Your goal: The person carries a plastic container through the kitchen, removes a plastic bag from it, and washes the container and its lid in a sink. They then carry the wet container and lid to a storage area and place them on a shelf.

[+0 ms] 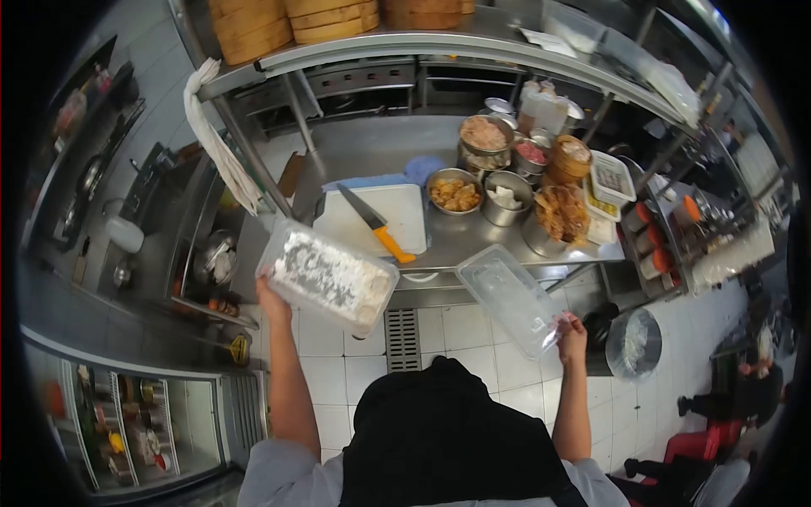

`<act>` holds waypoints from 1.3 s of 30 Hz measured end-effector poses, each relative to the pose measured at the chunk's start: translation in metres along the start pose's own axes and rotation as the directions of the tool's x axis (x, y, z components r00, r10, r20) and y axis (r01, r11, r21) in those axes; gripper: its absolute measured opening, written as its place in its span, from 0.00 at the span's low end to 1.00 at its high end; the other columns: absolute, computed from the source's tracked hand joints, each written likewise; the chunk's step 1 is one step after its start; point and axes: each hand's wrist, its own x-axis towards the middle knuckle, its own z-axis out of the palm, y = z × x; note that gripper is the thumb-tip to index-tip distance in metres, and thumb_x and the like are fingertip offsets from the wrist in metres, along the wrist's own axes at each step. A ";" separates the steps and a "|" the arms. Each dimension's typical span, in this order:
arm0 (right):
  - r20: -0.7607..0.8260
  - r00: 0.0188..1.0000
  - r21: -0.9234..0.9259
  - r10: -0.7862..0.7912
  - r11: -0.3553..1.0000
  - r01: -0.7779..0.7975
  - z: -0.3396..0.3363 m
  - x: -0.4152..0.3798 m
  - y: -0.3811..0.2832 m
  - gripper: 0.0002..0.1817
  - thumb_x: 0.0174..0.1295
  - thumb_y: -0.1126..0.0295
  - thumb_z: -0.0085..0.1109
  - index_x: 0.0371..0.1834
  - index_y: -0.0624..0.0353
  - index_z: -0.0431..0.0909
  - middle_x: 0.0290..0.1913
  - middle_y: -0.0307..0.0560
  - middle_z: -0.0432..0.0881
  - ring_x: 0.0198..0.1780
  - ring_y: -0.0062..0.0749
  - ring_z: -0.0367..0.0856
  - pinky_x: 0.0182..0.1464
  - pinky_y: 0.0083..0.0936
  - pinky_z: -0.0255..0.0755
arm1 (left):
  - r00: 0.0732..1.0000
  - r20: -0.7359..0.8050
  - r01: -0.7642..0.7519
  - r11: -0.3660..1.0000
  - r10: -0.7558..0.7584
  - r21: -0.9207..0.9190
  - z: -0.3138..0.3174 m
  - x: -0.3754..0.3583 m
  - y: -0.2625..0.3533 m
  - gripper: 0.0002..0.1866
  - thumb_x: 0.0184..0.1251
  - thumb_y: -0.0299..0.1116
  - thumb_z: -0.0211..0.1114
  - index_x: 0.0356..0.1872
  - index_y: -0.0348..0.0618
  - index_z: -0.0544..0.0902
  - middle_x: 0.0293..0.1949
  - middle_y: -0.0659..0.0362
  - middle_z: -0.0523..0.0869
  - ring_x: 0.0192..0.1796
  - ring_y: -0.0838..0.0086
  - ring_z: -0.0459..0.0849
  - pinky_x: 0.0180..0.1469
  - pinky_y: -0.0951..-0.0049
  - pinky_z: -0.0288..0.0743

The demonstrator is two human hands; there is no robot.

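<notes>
My left hand grips the outer side of a clear plastic container, which is tilted and has white powder spread unevenly over its bottom. On the right, my right hand pinches the near corner of a clear plastic lid, held apart from the container. Beyond the container lies a white cutting board on the steel counter. A knife with an orange handle rests across it, blade pointing away to the left.
Metal pots of food, including one with browned pieces, crowd the counter's right side. Bamboo steamers stand on the overhead shelf. A white cloth hangs at its left post. A bin stands right; a glass-door fridge is left.
</notes>
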 end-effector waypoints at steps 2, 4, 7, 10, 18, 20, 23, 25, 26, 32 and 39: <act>0.003 1.000 0.011 0.028 1.000 -0.028 0.035 0.014 0.018 0.18 0.65 0.76 0.55 0.58 0.62 0.69 0.46 0.53 0.81 0.37 0.37 0.84 0.34 0.30 0.82 | 0.999 -0.044 -0.021 1.000 0.021 0.002 0.018 0.020 -0.011 0.22 0.71 0.39 0.46 0.59 0.36 0.74 0.56 0.49 0.79 0.57 0.59 0.79 0.59 0.60 0.73; 0.038 0.999 -0.014 -0.001 1.000 0.001 0.069 0.021 0.031 0.18 0.66 0.75 0.54 0.59 0.62 0.67 0.47 0.54 0.80 0.37 0.38 0.85 0.34 0.29 0.82 | 0.997 -0.076 -0.023 1.000 0.024 0.008 0.026 0.040 -0.024 0.23 0.71 0.39 0.46 0.59 0.34 0.74 0.56 0.49 0.79 0.57 0.60 0.79 0.59 0.61 0.73; 0.148 0.989 -0.146 -0.001 0.989 0.023 0.109 0.032 0.027 0.18 0.68 0.74 0.52 0.59 0.62 0.65 0.48 0.55 0.80 0.37 0.39 0.85 0.34 0.28 0.83 | 0.991 -0.126 -0.016 0.987 0.036 0.158 0.043 0.071 -0.038 0.23 0.72 0.41 0.47 0.55 0.32 0.77 0.54 0.49 0.81 0.53 0.62 0.80 0.57 0.64 0.73; 0.195 0.973 -0.279 0.126 0.958 -0.068 0.125 0.029 0.027 0.19 0.68 0.72 0.53 0.60 0.62 0.66 0.46 0.55 0.80 0.37 0.38 0.85 0.34 0.27 0.82 | 0.989 -0.126 -0.041 0.965 0.076 0.259 0.049 0.107 -0.057 0.24 0.72 0.43 0.47 0.55 0.32 0.77 0.52 0.50 0.81 0.52 0.62 0.81 0.54 0.65 0.74; 0.278 0.941 -0.210 0.191 0.968 -0.134 0.092 0.004 -0.023 0.15 0.67 0.75 0.55 0.57 0.56 0.75 0.39 0.43 0.81 0.35 0.26 0.80 0.35 0.21 0.74 | 0.998 -0.060 0.053 0.954 -0.037 0.294 0.070 0.155 -0.088 0.21 0.73 0.44 0.56 0.47 0.32 0.81 0.40 0.55 0.85 0.40 0.69 0.82 0.43 0.71 0.76; 0.273 0.941 -0.215 0.199 0.966 -0.142 0.119 0.001 -0.030 0.15 0.67 0.76 0.55 0.57 0.55 0.75 0.40 0.42 0.81 0.37 0.25 0.80 0.36 0.21 0.74 | 0.995 -0.065 0.093 0.937 -0.075 0.338 0.077 0.166 -0.087 0.20 0.73 0.44 0.58 0.46 0.33 0.82 0.37 0.57 0.85 0.39 0.72 0.82 0.42 0.72 0.76; 0.302 0.938 -0.090 0.170 0.985 -0.150 0.225 0.008 -0.021 0.18 0.67 0.73 0.55 0.60 0.56 0.70 0.44 0.45 0.81 0.40 0.28 0.81 0.39 0.23 0.75 | 0.983 -0.145 0.164 0.909 -0.116 0.382 0.087 0.154 -0.074 0.19 0.72 0.43 0.61 0.43 0.32 0.83 0.34 0.59 0.85 0.39 0.75 0.80 0.45 0.75 0.73; 0.303 0.940 -0.108 0.156 0.986 -0.129 0.291 0.018 -0.003 0.22 0.67 0.71 0.56 0.63 0.56 0.66 0.45 0.47 0.81 0.41 0.30 0.82 0.38 0.25 0.75 | 0.989 0.062 -0.145 0.787 0.135 0.600 0.077 0.144 -0.071 0.18 0.70 0.40 0.64 0.40 0.30 0.83 0.36 0.53 0.85 0.37 0.71 0.81 0.45 0.73 0.74; 0.301 0.942 -0.116 0.148 0.986 -0.118 0.317 0.023 0.004 0.23 0.67 0.70 0.57 0.64 0.56 0.65 0.45 0.46 0.82 0.42 0.31 0.82 0.38 0.26 0.76 | 0.989 0.068 -0.145 0.786 0.131 0.600 0.071 0.140 -0.065 0.18 0.70 0.40 0.64 0.40 0.30 0.83 0.36 0.53 0.85 0.37 0.71 0.81 0.45 0.73 0.74; 0.383 0.906 -0.103 0.182 0.983 -0.154 0.376 0.076 0.056 0.22 0.67 0.68 0.58 0.62 0.55 0.64 0.46 0.46 0.81 0.42 0.33 0.84 0.37 0.26 0.79 | 0.948 0.317 -0.208 0.817 0.032 0.538 0.040 0.120 0.018 0.14 0.73 0.26 0.56 0.55 0.30 0.76 0.44 0.50 0.85 0.47 0.68 0.86 0.52 0.75 0.74; 0.432 0.896 -0.704 -0.106 0.581 0.408 0.356 0.073 0.021 0.21 0.62 0.67 0.62 0.58 0.60 0.74 0.45 0.52 0.85 0.45 0.34 0.86 0.41 0.28 0.81 | 0.796 0.592 -0.165 0.896 -0.126 0.412 0.123 0.063 0.125 0.19 0.73 0.31 0.56 0.61 0.34 0.72 0.55 0.41 0.82 0.55 0.56 0.85 0.61 0.64 0.73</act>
